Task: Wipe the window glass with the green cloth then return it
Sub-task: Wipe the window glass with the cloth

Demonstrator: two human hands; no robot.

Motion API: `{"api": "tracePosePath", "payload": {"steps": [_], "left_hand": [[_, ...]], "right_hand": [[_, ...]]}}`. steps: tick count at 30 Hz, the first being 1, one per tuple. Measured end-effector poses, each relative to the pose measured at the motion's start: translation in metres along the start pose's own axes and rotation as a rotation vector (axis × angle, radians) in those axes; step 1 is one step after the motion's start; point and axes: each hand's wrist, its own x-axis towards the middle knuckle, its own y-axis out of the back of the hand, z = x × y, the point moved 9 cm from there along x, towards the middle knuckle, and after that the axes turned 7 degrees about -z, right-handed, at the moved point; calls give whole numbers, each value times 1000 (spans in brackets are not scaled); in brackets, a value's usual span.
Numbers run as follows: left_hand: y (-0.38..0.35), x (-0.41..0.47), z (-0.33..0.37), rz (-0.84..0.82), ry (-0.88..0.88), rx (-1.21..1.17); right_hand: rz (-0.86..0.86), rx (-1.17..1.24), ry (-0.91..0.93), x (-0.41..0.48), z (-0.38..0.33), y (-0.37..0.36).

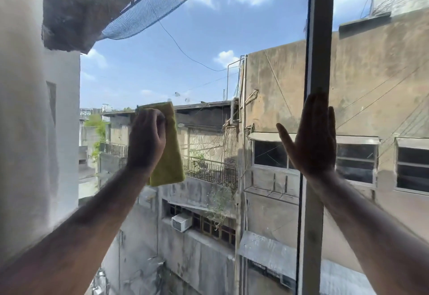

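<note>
The window glass (pixel 209 67) fills most of the view, with sky and concrete buildings behind it. My left hand (pixel 146 140) is closed on the upper part of a yellow-green cloth (pixel 170 162), pressing it flat against the pane left of centre. The cloth hangs down below my fist. My right hand (pixel 311 139) is spread open, palm forward, resting on the vertical window frame (pixel 318 50) at the right, holding nothing.
A white wall (pixel 34 120) borders the pane on the left. The grey frame post runs top to bottom at the right, with another glass pane (pixel 383 85) beyond it. Outside are rooftops, railings, wires and blue netting overhead.
</note>
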Motion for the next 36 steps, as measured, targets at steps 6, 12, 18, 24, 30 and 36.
{"api": "tracePosePath", "payload": {"steps": [6, 12, 18, 24, 30, 36], "left_hand": [[-54, -87, 8, -156, -120, 127], [-46, -32, 6, -42, 40, 109], [-69, -17, 70, -26, -200, 163], [-58, -44, 33, -131, -360, 268], [-52, 21, 66, 53, 22, 128], [-95, -61, 106, -290, -902, 404]], "right_hand": [[41, -13, 7, 0, 2, -2], [43, -16, 3, 0, 1, -3], [67, -15, 13, -1, 1, 0], [38, -20, -1, -2, 1, -3], [32, -15, 2, -1, 1, -3], [56, -2, 9, -3, 1, 0]]}}
